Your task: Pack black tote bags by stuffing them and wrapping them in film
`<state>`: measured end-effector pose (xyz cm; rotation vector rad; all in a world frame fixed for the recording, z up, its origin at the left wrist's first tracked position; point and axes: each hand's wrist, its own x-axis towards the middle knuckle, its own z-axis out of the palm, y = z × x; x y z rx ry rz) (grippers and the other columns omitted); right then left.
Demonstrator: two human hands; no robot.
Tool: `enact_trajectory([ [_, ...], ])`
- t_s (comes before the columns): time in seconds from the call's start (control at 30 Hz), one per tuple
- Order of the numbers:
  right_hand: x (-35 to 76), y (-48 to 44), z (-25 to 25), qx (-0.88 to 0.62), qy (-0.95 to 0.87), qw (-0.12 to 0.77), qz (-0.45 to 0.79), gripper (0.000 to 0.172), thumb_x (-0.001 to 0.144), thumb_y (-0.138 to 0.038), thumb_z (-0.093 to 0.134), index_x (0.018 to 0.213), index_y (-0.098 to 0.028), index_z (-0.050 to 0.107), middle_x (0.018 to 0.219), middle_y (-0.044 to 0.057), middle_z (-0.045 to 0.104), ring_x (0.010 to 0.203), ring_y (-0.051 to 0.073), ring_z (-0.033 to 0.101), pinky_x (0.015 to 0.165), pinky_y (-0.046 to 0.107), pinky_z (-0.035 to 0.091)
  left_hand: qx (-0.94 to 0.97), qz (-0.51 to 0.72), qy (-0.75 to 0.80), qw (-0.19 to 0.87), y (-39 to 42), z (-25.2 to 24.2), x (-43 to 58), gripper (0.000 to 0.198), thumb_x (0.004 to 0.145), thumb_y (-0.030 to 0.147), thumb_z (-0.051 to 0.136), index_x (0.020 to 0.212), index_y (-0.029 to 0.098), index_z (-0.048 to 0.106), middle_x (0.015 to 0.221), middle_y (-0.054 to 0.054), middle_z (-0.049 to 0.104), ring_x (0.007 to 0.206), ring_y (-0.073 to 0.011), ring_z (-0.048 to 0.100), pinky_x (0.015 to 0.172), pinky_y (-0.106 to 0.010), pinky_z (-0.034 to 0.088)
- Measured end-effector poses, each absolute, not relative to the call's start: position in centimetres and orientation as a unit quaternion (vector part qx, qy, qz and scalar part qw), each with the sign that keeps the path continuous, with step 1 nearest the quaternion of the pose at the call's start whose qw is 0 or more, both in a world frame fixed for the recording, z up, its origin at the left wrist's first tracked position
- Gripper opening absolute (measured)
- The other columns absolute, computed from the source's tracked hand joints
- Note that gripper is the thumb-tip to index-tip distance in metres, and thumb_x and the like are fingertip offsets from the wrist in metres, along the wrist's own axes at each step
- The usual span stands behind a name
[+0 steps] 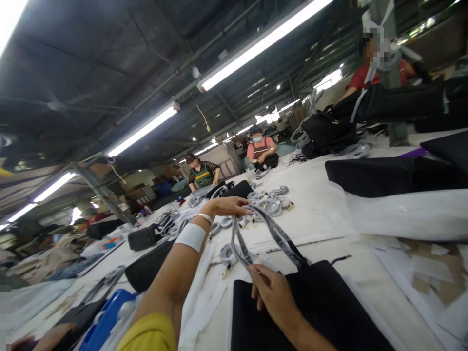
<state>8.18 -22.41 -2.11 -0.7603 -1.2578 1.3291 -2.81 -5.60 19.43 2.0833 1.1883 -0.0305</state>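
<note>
A black bag (314, 312) lies on the white table (321, 204) in front of me. Its grey wrapped handle strap (270, 231) loops upward from the bag. My left hand (228, 206) is stretched out, fingers pinched on the top of that strap; the wrist wears a white band and a bracelet. My right hand (272, 290) rests on the bag's upper edge, fingers closed on the strap's lower end near where it meets the bag.
Coiled wrapped straps (268, 202) lie in a pile beyond my left hand. More black bags (387, 175) and clear plastic wrap sit at right. A blue object (106, 319) lies near left. Other people work at the far end and at upper right.
</note>
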Motion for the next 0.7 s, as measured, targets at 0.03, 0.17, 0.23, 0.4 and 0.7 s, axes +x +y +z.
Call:
enact_trajectory([
  [0.03, 8.2, -22.3, -2.1, -0.313, -0.506, 0.564, 0.572, 0.053, 0.090, -0.061, 0.049, 0.106, -0.014, 0.068, 0.054, -0.002, 0.060, 0.037, 0.012, 0.052, 0.038, 0.021, 0.036, 0.815, -0.008, 0.453, 0.361, -6.7, 20.0, -2.9, 0.057, 0.072, 0.053, 0.078, 0.114, 0.017, 0.067, 0.096, -0.003, 0.064, 0.077, -0.0116, 0.055, 0.072, -0.025, 0.048],
  [0.17, 8.8, -22.1, -1.7, -0.271, -0.457, 0.616, 0.582, 0.055, 0.087, -0.060, 0.058, 0.115, -0.013, 0.066, 0.066, 0.001, 0.066, 0.048, 0.014, 0.059, 0.052, 0.026, 0.049, 0.843, 0.039, 0.444, 0.300, -10.7, 20.5, -2.2, 0.048, 0.087, 0.048, 0.063, 0.123, 0.016, 0.064, 0.101, -0.005, 0.065, 0.081, -0.0134, 0.055, 0.078, -0.027, 0.048],
  [0.23, 9.3, -22.0, -1.2, -0.257, -0.438, 0.633, 0.585, 0.053, 0.086, -0.057, 0.061, 0.118, -0.015, 0.066, 0.084, 0.006, 0.072, 0.066, 0.017, 0.067, 0.070, 0.030, 0.055, 0.854, 0.073, 0.455, 0.240, -12.8, 19.4, -1.4, 0.040, 0.093, 0.039, 0.055, 0.123, 0.014, 0.064, 0.098, -0.005, 0.065, 0.081, -0.0140, 0.055, 0.079, -0.027, 0.047],
  [0.4, 10.2, -21.4, -0.5, -0.198, -0.375, 0.665, 0.615, 0.056, 0.088, -0.059, 0.059, 0.127, -0.021, 0.062, 0.132, 0.011, 0.062, 0.115, 0.025, 0.061, 0.094, 0.039, 0.053, 0.848, 0.146, 0.506, 0.057, -18.2, 13.6, 0.8, 0.033, 0.097, 0.025, 0.045, 0.124, 0.017, 0.061, 0.107, -0.009, 0.062, 0.099, -0.0225, 0.055, 0.094, -0.035, 0.043],
  [0.7, 10.3, -20.8, -1.2, -0.231, -0.266, 0.668, 0.655, 0.035, 0.069, -0.049, 0.081, 0.087, -0.020, 0.076, 0.097, 0.005, 0.075, 0.105, 0.027, 0.066, 0.091, 0.035, 0.057, 0.847, 0.137, 0.509, -0.063, -22.4, 5.6, 0.2, 0.044, 0.097, 0.020, 0.043, 0.141, 0.020, 0.045, 0.112, -0.011, 0.062, 0.103, -0.0241, 0.059, 0.095, -0.038, 0.048],
])
